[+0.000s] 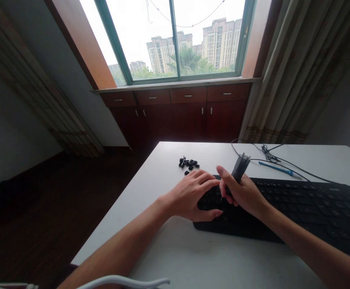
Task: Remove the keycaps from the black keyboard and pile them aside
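A black keyboard (307, 204) lies on the white table (193, 257). My left hand (189, 194) rests flat on the keyboard's left end, fingers spread over the keys. My right hand (242, 192) grips a grey keycap puller (240, 167), held upright with its thin lower end pointing down onto the keys beside my left fingers. A small heap of loose black keycaps (188, 163) lies on the table just beyond my left hand.
A blue-handled tool (276, 168) and black cables (271, 154) lie behind the keyboard. The table's left edge runs diagonally beside my left forearm. Beyond the table stand dark wooden cabinets (181, 112) under a window, with curtains (298, 72) at right.
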Demonstrator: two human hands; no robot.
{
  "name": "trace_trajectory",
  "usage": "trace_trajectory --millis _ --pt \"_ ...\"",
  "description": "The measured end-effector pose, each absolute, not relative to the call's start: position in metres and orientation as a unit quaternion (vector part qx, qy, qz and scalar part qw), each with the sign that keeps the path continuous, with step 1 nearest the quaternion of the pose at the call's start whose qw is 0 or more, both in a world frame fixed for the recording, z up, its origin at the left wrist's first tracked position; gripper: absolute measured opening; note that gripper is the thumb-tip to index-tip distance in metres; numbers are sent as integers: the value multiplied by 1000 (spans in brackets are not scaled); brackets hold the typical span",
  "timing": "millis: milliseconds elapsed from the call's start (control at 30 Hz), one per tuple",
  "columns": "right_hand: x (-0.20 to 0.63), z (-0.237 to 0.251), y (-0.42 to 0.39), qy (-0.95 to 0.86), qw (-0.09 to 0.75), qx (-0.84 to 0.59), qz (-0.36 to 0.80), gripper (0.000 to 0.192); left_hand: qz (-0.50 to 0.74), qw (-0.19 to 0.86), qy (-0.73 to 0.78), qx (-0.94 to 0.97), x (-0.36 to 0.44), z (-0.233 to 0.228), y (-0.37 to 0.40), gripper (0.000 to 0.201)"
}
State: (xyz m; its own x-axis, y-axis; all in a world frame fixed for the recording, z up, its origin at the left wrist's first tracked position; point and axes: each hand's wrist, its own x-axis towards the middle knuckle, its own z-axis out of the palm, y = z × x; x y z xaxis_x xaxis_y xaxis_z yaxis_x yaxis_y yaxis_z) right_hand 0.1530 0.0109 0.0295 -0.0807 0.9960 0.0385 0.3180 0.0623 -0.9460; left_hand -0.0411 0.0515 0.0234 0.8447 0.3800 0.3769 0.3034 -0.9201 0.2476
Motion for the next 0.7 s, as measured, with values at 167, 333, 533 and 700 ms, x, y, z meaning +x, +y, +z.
trace_trajectory --millis 167,333,533,700 --pt "153 27 11 -614 406 -542 406 68 220 89 179 955 -40 23 51 52" --pt "150 28 9 -632 407 -532 389 65 227 99 178 952 -40 22 52 53" --pt "145 30 7 -675 393 -528 334 61 219 99 182 953 -41 20 52 60" --pt "145 38 13 -603 365 -580 409 66 220 95 182 954 -40 21 51 54"
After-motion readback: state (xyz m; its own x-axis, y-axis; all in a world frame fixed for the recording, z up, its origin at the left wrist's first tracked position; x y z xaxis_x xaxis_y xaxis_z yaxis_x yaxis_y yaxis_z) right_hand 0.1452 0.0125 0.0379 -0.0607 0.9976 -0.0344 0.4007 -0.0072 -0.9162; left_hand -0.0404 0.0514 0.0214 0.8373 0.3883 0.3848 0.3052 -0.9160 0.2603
